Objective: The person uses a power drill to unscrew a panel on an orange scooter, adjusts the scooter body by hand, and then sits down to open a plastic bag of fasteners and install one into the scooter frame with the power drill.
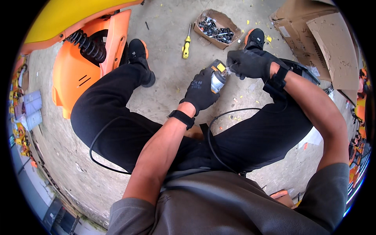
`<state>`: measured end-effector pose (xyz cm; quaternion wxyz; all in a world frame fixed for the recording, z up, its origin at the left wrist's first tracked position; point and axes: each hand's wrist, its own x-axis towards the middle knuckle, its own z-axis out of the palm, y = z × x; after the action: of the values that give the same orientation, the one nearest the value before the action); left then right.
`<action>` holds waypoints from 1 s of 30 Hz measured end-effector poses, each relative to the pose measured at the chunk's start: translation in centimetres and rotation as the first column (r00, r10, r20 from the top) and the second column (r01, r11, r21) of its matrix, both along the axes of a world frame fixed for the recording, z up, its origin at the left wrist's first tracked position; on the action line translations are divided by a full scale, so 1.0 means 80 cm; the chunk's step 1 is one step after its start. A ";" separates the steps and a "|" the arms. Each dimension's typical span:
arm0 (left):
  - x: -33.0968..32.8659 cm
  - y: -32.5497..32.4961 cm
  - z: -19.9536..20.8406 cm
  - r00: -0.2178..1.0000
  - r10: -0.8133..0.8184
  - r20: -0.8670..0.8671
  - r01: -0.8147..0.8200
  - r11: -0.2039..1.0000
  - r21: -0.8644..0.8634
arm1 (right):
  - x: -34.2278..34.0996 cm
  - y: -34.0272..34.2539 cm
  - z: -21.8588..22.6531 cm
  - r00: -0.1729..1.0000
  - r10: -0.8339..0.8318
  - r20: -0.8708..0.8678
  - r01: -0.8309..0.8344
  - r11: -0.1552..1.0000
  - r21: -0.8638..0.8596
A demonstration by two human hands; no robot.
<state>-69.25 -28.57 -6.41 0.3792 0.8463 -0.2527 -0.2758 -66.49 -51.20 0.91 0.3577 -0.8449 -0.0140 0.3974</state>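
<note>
Gry concrete floor (pixel 166 19) w/ yellow scraps (pixel 268 38); bluish bins (pixel 30 107) at L edge; lg cardboard box (pixel 333 43) far R; bright streaks (pixel 355 187) nr R edge.

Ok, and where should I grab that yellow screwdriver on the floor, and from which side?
Probably by the thick yellow handle, from above and your own side: the screwdriver lies with that end toward you and its thin shaft pointing away. Your left hand holds a power tool, so it may need freeing first.
</note>
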 end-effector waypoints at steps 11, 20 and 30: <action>0.013 -0.012 0.009 1.000 0.009 -0.019 -0.009 1.000 0.006 | 0.021 -0.023 0.016 0.902 -0.280 -0.328 0.335 0.934 0.126; 0.004 -0.015 0.006 0.999 0.043 0.026 -0.042 0.999 -0.005 | 0.026 -0.087 -0.070 0.853 0.278 0.441 -0.123 0.929 -0.348; 0.006 -0.021 0.008 0.998 -0.005 -0.067 0.007 0.999 0.035 | 0.039 -0.145 -0.043 0.641 -0.762 -0.095 0.683 0.510 0.523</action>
<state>-68.73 -30.26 -5.74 0.3716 0.8424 -0.2376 -0.3095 -63.39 -62.77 -2.50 0.6997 -0.6713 0.2080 0.1288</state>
